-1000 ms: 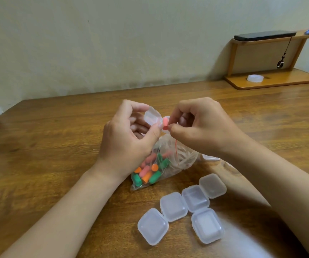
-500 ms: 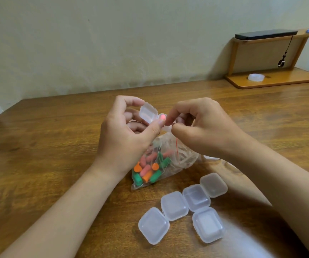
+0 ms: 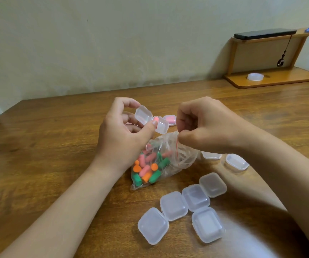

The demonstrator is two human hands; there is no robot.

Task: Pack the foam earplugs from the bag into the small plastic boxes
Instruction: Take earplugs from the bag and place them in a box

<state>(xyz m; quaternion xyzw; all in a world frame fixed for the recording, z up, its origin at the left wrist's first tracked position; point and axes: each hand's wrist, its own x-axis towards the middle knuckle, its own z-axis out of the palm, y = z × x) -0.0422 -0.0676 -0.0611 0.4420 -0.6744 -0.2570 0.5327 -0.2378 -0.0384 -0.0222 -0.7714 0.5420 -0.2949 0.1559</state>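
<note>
My left hand (image 3: 121, 135) holds a small clear plastic box (image 3: 152, 119) above the table, its hinged lid up, and a pink earplug (image 3: 155, 119) sits in its base. A clear bag (image 3: 159, 162) with several pink, green and orange earplugs lies below my hands. My right hand (image 3: 204, 125) pinches the top edge of that bag, fingers curled. Several shut boxes (image 3: 185, 207) lie on the wooden table (image 3: 47, 146) near me, and two more boxes (image 3: 236, 161) lie by my right wrist. A box with pink earplugs (image 3: 169, 119) stands behind my hands.
At the back right stands a wooden shelf (image 3: 272, 79) with a white round lid (image 3: 255, 76) on its base and a dark flat object (image 3: 263, 33) on top. The wall runs along the table's far edge.
My right hand let the pink earplug into the held box and dropped down to the bag's top edge. The left hand kept the box, its lid now tipped further back.
</note>
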